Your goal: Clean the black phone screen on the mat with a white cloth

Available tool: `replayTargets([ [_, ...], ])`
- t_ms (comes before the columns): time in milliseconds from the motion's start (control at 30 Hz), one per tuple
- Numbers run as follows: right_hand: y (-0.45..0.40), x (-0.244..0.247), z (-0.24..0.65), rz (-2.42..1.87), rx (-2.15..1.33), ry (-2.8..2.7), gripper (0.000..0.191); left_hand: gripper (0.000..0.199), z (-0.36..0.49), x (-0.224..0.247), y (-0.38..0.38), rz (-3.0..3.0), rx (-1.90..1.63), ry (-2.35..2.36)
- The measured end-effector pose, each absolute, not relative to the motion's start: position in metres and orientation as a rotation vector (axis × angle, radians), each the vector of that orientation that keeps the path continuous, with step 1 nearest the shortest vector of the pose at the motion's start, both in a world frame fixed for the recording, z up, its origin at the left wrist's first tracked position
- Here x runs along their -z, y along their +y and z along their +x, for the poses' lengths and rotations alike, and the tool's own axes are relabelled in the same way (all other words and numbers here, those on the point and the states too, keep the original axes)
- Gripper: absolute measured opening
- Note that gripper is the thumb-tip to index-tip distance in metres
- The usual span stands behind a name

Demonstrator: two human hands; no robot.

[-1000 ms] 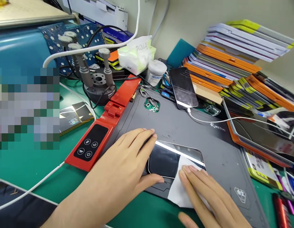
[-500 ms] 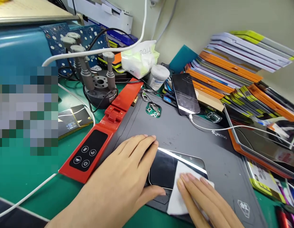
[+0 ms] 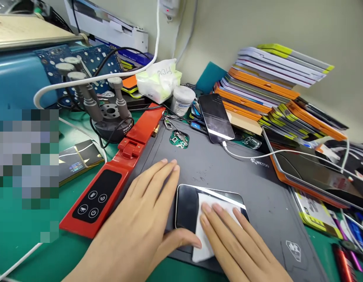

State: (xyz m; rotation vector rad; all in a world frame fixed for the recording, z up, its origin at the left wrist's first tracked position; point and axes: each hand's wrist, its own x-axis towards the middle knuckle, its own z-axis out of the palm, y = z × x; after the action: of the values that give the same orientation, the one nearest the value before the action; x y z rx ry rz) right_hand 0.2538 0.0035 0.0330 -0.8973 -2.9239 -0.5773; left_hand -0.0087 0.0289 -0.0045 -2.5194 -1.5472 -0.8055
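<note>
A phone (image 3: 187,205) lies screen up on the grey mat (image 3: 266,219). White cloth (image 3: 203,246) covers much of its screen. The fingers of my right hand (image 3: 237,243) lie flat on the cloth and press it against the glass. My left hand (image 3: 140,211) rests at the phone's left end, fingers stretched over the mat and thumb near the phone's lower edge and the cloth, holding nothing.
Left of the mat is a red folding lamp (image 3: 96,199). A second phone (image 3: 216,117) with a white cable leans at the back, near a white jar (image 3: 183,100). Stacked orange and white cases (image 3: 266,86) stand back right.
My right hand and the cloth have slid left along the phone screen. My left hand has drawn back from the phone's left end, uncovering it. The view has shifted slightly.
</note>
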Motion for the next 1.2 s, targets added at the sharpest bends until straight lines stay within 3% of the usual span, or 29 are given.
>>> replayTargets([
  [167,0.030,-0.037,0.210,-1.132,0.368,-2.822,0.070,0.059,-0.010,0.005,0.024,-2.538,0.914,-1.641],
  [233,0.029,-0.038,0.206,-1.122,0.379,-2.829,0.074,0.056,-0.011,0.006,0.024,-2.550,0.945,-1.646],
  [433,-0.011,-0.030,0.236,-0.827,0.745,-2.919,0.091,0.055,-0.008,0.007,0.024,-2.559,0.989,-1.781],
  [700,0.020,-0.039,0.206,-1.142,0.465,-2.773,0.067,0.059,-0.008,0.011,0.025,-2.676,1.097,-1.964],
  [933,-0.017,-0.037,0.240,-0.908,0.729,-2.726,0.069,0.058,-0.006,0.002,0.025,-2.677,1.155,-1.943],
  [1200,0.010,-0.037,0.207,-1.069,0.672,-2.664,0.064,0.055,-0.005,0.004,0.024,-2.666,1.225,-1.903],
])
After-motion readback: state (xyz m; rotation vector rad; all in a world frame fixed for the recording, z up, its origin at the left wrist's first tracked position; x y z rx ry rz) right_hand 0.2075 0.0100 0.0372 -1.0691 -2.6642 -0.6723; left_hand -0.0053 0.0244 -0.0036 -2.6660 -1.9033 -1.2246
